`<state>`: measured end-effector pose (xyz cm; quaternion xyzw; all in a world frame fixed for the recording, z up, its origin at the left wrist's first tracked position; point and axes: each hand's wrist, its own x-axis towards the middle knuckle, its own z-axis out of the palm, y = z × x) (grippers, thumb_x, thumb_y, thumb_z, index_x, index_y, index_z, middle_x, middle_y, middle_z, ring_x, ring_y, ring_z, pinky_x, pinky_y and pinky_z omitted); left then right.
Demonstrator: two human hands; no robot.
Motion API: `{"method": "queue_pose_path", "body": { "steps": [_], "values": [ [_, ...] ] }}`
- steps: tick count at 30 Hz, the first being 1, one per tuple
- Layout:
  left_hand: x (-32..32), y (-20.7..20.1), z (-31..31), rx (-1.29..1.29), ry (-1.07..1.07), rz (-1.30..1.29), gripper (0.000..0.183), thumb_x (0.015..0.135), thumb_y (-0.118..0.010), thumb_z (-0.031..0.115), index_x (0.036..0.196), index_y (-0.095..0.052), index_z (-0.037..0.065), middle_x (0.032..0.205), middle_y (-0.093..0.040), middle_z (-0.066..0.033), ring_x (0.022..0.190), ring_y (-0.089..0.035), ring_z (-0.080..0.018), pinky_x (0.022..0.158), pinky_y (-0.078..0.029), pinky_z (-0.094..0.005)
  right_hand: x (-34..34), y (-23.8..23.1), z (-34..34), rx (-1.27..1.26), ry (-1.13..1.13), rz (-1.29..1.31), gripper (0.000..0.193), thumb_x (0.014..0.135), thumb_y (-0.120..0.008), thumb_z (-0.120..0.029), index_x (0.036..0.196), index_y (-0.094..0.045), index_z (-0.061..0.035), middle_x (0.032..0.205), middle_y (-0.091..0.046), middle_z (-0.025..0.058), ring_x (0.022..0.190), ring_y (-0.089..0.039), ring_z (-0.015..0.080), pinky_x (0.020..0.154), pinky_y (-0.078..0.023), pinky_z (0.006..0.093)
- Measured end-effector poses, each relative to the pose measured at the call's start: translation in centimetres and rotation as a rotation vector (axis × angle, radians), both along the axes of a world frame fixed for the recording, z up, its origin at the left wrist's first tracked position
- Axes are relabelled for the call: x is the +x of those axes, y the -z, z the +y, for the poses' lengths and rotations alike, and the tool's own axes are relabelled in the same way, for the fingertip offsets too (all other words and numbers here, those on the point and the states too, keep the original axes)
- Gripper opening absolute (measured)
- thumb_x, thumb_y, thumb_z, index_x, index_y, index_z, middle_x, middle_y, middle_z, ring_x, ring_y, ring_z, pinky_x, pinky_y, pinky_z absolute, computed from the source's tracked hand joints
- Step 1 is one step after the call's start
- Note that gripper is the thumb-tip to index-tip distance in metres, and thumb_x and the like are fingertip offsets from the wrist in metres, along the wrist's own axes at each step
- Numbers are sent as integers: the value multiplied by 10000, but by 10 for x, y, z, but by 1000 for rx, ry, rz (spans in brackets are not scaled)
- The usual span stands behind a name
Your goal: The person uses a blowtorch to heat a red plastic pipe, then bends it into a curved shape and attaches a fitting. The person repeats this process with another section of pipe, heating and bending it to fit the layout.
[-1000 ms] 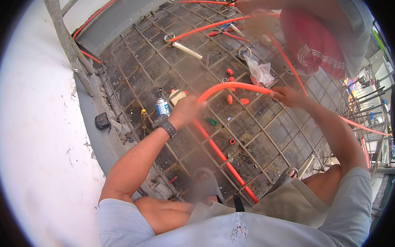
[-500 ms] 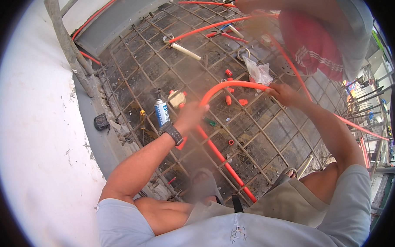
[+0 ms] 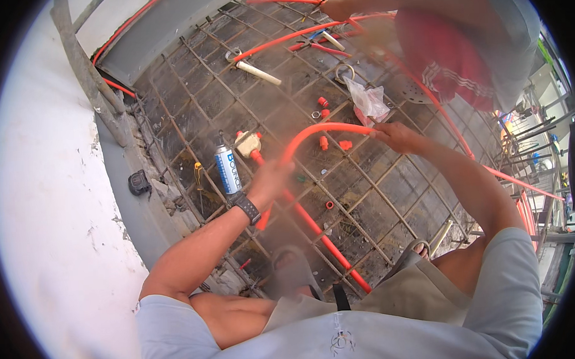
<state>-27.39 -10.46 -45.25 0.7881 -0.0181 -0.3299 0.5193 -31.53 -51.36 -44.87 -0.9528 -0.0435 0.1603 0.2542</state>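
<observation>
An orange conduit pipe (image 3: 327, 127) arches between my hands above the rebar grid. My right hand (image 3: 395, 136) is closed round its right end. On the bend's left side, my left hand (image 3: 272, 182), slightly blurred, wraps the pipe, and a short orange length shows below it. Under that hand, a straight orange pipe (image 3: 327, 241) runs along the grid toward my feet. A cream junction box (image 3: 249, 143) with orange connectors and a blue-and-white spray can (image 3: 227, 170) lie just beyond my left hand. Several orange fittings (image 3: 324, 142) are scattered under the arch.
Rebar (image 3: 364, 196) crosses the dark floor in a raised grid. At the far right a co-worker in red shorts (image 3: 445, 57) crouches, handling orange pipe. A plastic bag (image 3: 367, 101), white tube (image 3: 258, 73), pliers (image 3: 308, 44) and tape measure (image 3: 138, 182) lie around. A white wall (image 3: 61, 219) stands left.
My left hand has shifted slightly down toward me on the bent pipe, showing more of the junction box's orange connector. The view has drifted a little; my right hand keeps its hold.
</observation>
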Motion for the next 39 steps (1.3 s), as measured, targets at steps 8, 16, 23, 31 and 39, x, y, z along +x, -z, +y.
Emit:
{"method": "queue_pose_path", "body": {
  "steps": [8, 16, 23, 31, 39],
  "values": [
    [-33, 3, 21, 75, 15, 194, 296, 1057, -676, 335, 982, -589, 62, 726, -511, 22, 572, -492, -72, 480, -422, -275, -20, 20, 16, 83, -25, 308, 604, 1097, -454, -567, 1089, -657, 1, 933, -671, 249, 942, -664, 434, 876, -496, 534],
    [-43, 50, 29, 144, 44, 188, 314, 1051, -685, 352, 1003, -632, 46, 712, -520, 25, 567, -498, -69, 479, -412, -272, -23, 46, 33, -29, -97, 311, 705, 1054, -466, -688, 1013, -664, -12, 766, -612, 199, 749, -636, 341, 710, -481, 512],
    [-63, 78, 33, 62, -70, 307, 298, 1023, -687, 334, 886, -660, 71, 774, -574, 9, 627, -510, -105, 588, -435, -321, -40, 72, 34, -31, -33, 376, 692, 1047, -484, -665, 1007, -688, -5, 853, -665, 255, 853, -650, 464, 785, -490, 556],
    [-81, 98, 31, -86, -265, 480, 251, 1045, -697, 286, 985, -638, 50, 751, -556, 25, 598, -510, -59, 488, -420, -249, -59, 121, 47, -46, 58, 244, 582, 1056, -518, -600, 1047, -684, -43, 883, -687, 240, 892, -668, 463, 774, -497, 562],
    [-88, 112, 25, -177, -308, 515, 216, 1042, -699, 253, 1028, -637, 47, 778, -582, 12, 610, -542, -71, 510, -449, -247, -62, 117, 52, -129, 96, 121, 495, 1044, -582, -533, 1028, -657, -45, 915, -705, 213, 906, -677, 458, 775, -512, 559]
  ]
}}
